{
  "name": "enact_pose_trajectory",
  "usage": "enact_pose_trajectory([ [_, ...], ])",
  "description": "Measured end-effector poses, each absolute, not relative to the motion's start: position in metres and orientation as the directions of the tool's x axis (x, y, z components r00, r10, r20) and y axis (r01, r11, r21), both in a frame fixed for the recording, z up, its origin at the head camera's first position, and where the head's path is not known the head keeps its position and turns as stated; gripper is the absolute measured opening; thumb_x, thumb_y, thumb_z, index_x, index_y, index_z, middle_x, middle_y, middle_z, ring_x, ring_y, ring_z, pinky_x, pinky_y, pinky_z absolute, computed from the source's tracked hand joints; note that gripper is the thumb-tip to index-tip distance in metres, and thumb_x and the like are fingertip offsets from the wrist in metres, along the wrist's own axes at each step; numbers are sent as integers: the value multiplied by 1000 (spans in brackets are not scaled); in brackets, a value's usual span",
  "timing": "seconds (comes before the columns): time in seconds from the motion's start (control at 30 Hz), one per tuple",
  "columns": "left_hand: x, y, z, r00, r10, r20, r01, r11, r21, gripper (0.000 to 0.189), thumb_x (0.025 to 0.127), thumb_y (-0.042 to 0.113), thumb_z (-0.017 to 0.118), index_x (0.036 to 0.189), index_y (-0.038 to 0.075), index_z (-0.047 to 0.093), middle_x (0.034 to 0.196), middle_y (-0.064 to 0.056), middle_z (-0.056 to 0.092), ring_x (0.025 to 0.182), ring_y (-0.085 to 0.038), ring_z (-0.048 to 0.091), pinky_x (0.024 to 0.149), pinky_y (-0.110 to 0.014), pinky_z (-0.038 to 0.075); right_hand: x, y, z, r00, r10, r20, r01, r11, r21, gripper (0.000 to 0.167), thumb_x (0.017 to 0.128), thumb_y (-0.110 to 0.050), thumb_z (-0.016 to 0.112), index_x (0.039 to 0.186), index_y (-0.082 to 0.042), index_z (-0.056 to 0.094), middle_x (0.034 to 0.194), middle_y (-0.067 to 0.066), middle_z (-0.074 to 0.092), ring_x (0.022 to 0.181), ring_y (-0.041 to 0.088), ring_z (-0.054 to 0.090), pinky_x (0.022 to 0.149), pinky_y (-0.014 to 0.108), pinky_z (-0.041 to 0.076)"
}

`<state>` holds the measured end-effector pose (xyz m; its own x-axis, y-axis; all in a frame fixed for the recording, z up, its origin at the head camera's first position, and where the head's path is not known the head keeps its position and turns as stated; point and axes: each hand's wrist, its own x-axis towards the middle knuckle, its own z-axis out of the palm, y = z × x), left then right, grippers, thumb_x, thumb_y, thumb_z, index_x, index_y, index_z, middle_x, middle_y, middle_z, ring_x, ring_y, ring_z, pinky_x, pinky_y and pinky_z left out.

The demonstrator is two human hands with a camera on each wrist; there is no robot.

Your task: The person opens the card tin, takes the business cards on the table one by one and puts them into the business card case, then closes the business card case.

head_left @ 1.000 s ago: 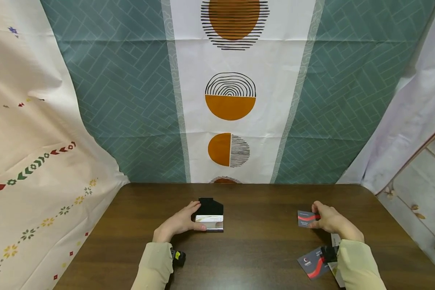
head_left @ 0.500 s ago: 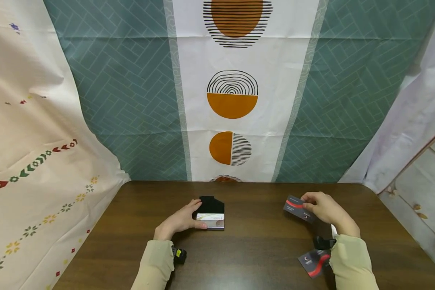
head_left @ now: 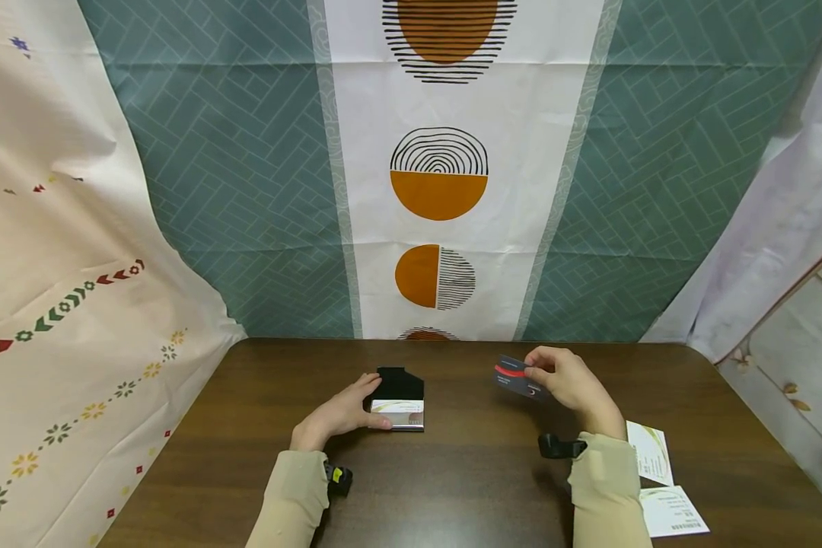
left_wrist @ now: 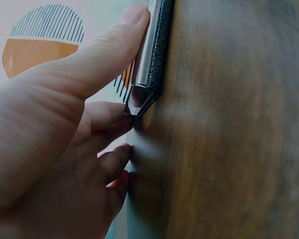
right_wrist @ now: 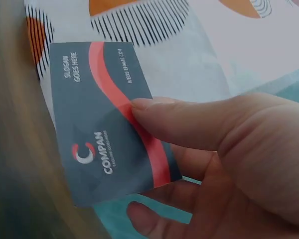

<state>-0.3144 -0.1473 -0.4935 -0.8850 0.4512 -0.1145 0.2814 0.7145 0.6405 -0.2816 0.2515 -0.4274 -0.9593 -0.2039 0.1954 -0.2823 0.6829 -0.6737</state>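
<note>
My left hand (head_left: 339,415) holds an open business card case (head_left: 399,384) on the table, its thumb at the near edge and fingers at the far side. A white card with gold curves lies in the case's near half; its far half is black. The left wrist view shows the thumb along the case's silvery metal edge (left_wrist: 148,55). My right hand (head_left: 575,384) pinches a dark grey business card (right_wrist: 84,119) with a red wavy stripe, raised above the table to the right of the case. The thumb lies on the card's printed face; the fingertips behind it are hidden.
Two white cards (head_left: 651,450) with gold curves lie on the brown wooden table (head_left: 479,487) beside the right forearm. A patterned cloth (head_left: 438,289) hangs behind the table's far edge. Floral cloths flank both sides.
My right hand has lifted the grey card off the table and carried it left toward the case. White cards at the right are uncovered; another grey card there is now out of sight. The left hand stays put.
</note>
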Motion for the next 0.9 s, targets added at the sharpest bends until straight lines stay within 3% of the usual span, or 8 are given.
enact_pose_trajectory([
  [0.27, -315, -148, -494, -885, 449, -119, 281, 722, 632, 98, 77, 44, 82, 151, 0, 34, 159, -17, 23, 145, -35, 20, 112, -54, 24, -292, 206, -434, -964, -201, 176, -264, 625, -735, 3, 91, -9, 68, 94, -8, 70, 83, 1, 63, 75, 20, 51, 64, 34, 41],
  [0.9, -315, -146, -494, -891, 436, -125, 262, 720, 643, 99, 76, 44, 82, 151, 2, 34, 158, -17, 24, 144, -36, 21, 111, -55, 25, -303, 118, -453, -936, -272, 221, -346, 613, -710, 7, 92, -9, 68, 95, -14, 72, 91, -5, 67, 81, 16, 56, 77, 37, 49],
])
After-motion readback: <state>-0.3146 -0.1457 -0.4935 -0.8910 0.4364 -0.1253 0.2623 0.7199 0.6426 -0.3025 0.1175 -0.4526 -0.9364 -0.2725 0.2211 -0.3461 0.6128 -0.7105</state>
